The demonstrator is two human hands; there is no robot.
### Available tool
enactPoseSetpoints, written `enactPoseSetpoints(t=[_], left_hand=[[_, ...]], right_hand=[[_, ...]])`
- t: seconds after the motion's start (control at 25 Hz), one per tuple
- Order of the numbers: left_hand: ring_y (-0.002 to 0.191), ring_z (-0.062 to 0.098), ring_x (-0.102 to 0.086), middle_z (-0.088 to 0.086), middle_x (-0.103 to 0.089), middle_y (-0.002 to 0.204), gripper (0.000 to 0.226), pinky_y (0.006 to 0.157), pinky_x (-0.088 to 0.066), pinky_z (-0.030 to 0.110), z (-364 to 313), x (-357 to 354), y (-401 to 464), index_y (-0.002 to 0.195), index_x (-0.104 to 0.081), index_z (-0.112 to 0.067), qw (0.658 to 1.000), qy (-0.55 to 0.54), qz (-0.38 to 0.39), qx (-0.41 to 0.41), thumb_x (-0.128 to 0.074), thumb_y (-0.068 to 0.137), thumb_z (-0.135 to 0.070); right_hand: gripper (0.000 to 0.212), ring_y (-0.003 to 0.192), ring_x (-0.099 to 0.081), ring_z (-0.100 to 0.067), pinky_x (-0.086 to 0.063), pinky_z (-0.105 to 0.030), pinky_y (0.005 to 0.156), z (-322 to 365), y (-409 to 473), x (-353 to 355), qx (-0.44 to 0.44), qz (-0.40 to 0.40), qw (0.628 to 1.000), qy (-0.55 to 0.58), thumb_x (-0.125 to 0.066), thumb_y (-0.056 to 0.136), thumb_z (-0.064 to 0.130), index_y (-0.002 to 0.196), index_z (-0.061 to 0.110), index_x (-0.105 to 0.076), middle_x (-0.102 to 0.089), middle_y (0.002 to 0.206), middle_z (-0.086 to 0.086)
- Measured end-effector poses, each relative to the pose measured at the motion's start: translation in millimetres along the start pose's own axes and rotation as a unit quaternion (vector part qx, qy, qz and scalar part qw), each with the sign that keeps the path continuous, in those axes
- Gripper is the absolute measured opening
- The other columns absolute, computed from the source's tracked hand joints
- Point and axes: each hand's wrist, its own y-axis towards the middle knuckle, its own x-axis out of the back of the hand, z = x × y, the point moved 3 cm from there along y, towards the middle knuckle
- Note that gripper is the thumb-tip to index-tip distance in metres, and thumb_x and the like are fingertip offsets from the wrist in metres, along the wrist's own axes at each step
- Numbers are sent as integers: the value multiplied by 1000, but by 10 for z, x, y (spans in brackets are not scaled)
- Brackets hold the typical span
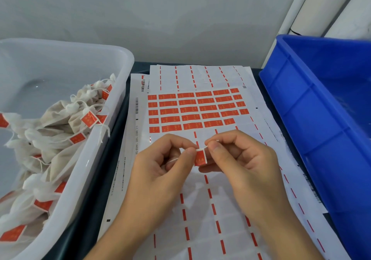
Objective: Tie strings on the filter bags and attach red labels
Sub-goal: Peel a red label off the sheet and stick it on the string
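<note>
Hands occupy the near centre of the view, both raised just above the sheets. Left hand (160, 159) has its fingers curled, thumb and forefinger pinching a thin white string (174, 160) that trails back across its palm. Right hand (236, 157) is likewise curled, its grip closed on the other end of the string at the top edge of a small red rectangular paper label (200, 158); the label hangs upright between the two thumbs, touching both.

Beneath the hands lies a white backing sheet of red adhesive labels (192, 111), with peeled rows showing only red dashes at 6 o'clock and full rows of labels at 12 o'clock. Further sheets are stacked under it on the dark tabletop (88, 209).

At 9 o'clock stands a translucent white plastic tub (120, 91) holding a pile of off-white cloth filter bags (60, 123), each tied with string and bearing a red label. At 3 o'clock stands a blue plastic crate (321, 107); its contents cannot be seen. A grey wall (160, 19) closes the far side.
</note>
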Motion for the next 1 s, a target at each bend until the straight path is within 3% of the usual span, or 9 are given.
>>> enactPoseSetpoints(t=[0.2, 0.36, 0.56, 0.68, 0.76, 0.88, 1.0], left_hand=[[63, 38, -56, 18, -64, 70, 10, 55, -52, 45, 14, -8, 3, 89, -75, -27, 1000, 14, -9, 6, -70, 97, -26], [62, 35, -61, 11, -68, 69, 10, 56, -56, 47, 10, -19, 4, 87, -75, -30, 1000, 18, -13, 15, -67, 93, -30], [56, 14, -63, -3, -69, 65, 14, 55, -57, 26, 26, -4, 17, 83, -75, -28, 1000, 13, -8, 23, -67, 93, -28], [61, 28, -61, 6, -64, 67, 10, 56, -56, 36, 42, 22, 15, 86, -74, -26, 1000, 16, 6, 23, -72, 96, -27], [61, 29, -56, 7, -57, 64, 2, 56, -54, 40, 26, 34, 12, 91, -73, -28, 1000, 17, 16, 11, -72, 90, -29], [56, 10, -46, -7, -46, 61, 15, 54, -47, 23, 27, 66, 16, 101, -73, -33, 999, 32, 22, -15, -75, 87, -27], [55, 5, -49, -8, -54, 61, 9, 54, -46, 17, 47, 97, 29, 93, -75, -34, 996, 78, 24, -19, -78, 91, -26]], right_hand=[[10, 77, -78, -15, -61, -19, 65, -26, 6, 8, -12, 0, 1000, 9, -66, 96, 16, 94, 22, -74, -78, 81, 6], [6, 80, -78, -16, -61, -21, 67, -30, 10, 10, -23, 10, 999, 21, -70, 93, 26, 96, 23, -75, -79, 84, 6], [21, 86, -78, -17, -62, -22, 75, -55, 0, 0, -42, 61, 997, -5, -78, 90, 16, 105, 29, -75, -79, 91, 5], [24, 83, -78, -12, -60, -18, 72, -75, 10, 16, -44, 50, 997, -35, -76, 88, 18, 106, 34, -75, -79, 90, 11], [29, 84, -77, -11, -60, -16, 73, -86, 12, 26, -48, 54, 997, -35, -75, 89, 18, 111, 36, -73, -78, 91, 11], [34, 88, -77, -13, -59, -17, 76, -88, 4, 39, -52, 74, 995, -37, -74, 92, 14, 116, 37, -72, -77, 91, 7], [31, 88, -77, -12, -59, -17, 78, -84, 5, 51, -54, 82, 994, -47, -74, 92, 15, 115, 37, -73, -78, 90, 7]])
